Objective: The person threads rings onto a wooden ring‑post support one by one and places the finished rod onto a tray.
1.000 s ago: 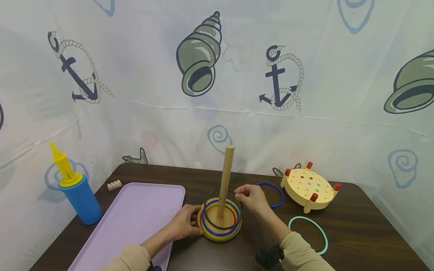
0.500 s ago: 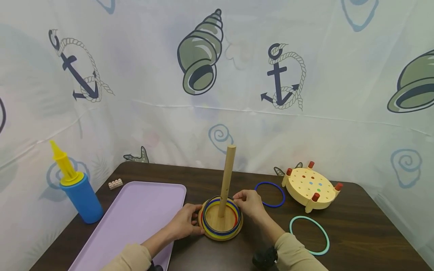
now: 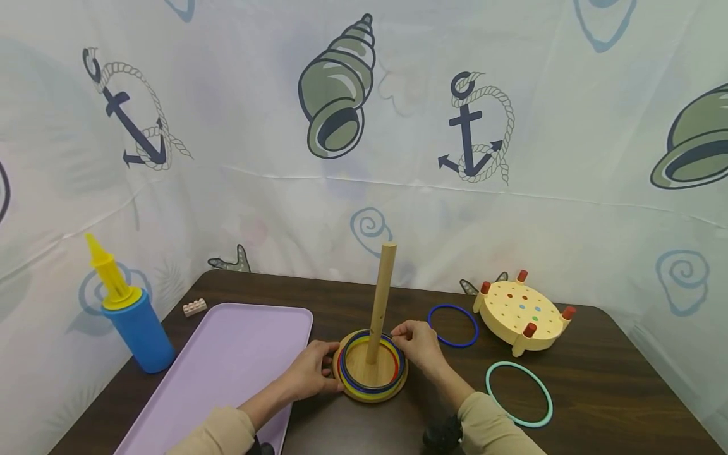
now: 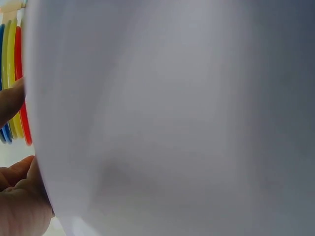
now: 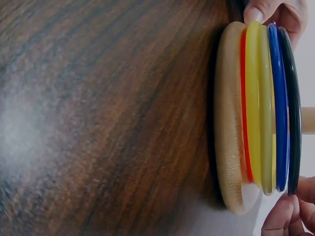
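In the head view, a wooden ring-toss stand with an upright peg point(image 3: 382, 297) stands mid-table. Seen from the right wrist, its round base point(image 5: 229, 123) carries a red ring point(image 5: 244, 98), yellow rings point(image 5: 253, 98) and a blue ring point(image 5: 279, 108), with a black ring point(image 5: 295, 118) topmost. My right hand point(image 3: 421, 346) pinches that black ring at its right rim, low around the peg. My left hand point(image 3: 309, 374) holds the stand's left edge, thumb at the front and fingers behind. The lilac tray's blurred underside fills most of the left wrist view.
A lilac tray point(image 3: 227, 360) lies left of the stand. Beyond it are a blue-and-yellow pump point(image 3: 139, 332) and a pink toy brick point(image 3: 194, 308). On the right lie a loose blue ring point(image 3: 475, 328), a mint ring point(image 3: 548, 401) and a pegged wooden disc point(image 3: 520, 313).
My right hand has lowered the black ring around the peg, from tilted above the other rings down to the top of the stack. The left hand keeps its place on the stand.
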